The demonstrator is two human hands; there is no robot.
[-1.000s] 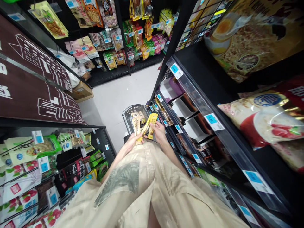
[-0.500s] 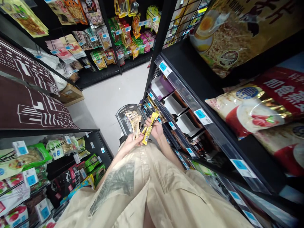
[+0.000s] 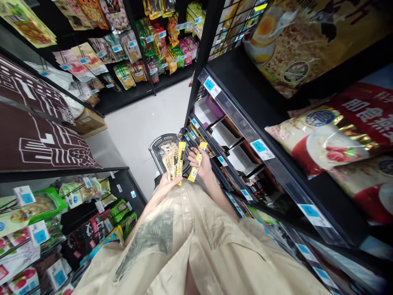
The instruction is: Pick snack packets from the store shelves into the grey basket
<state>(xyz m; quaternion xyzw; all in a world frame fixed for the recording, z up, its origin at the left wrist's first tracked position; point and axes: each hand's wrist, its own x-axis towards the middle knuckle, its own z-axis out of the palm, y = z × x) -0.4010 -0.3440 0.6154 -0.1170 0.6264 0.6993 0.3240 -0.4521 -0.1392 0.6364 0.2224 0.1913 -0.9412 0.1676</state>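
Note:
Several narrow stick packets are held by my left hand [image 3: 166, 185]: beige packets [image 3: 170, 162] fanned on the left and a yellow packet [image 3: 181, 157] upright at the right edge. My right hand [image 3: 202, 165] is closed on another yellow stick packet [image 3: 197, 166], tilted to the right at its top. A small gap separates the two yellow packets. Just beyond my hands is a dark grey shopping basket [image 3: 156, 142]; the packets and my hands cover part of it, so its contents are hard to make out.
On the right a black shelf [image 3: 233, 78] with price tags bears large food bags [image 3: 325, 143], close to my right arm. Hanging snack bags [image 3: 125, 76] fill the racks ahead. More packaged snacks [image 3: 119, 211] hang at the lower left. A cardboard box [image 3: 90, 123] sits on the pale floor [image 3: 129, 127].
My hands have moved apart. One yellow packet now stands in my left hand beside the beige ones, while another stays in my right hand, where the two yellow packets overlapped before.

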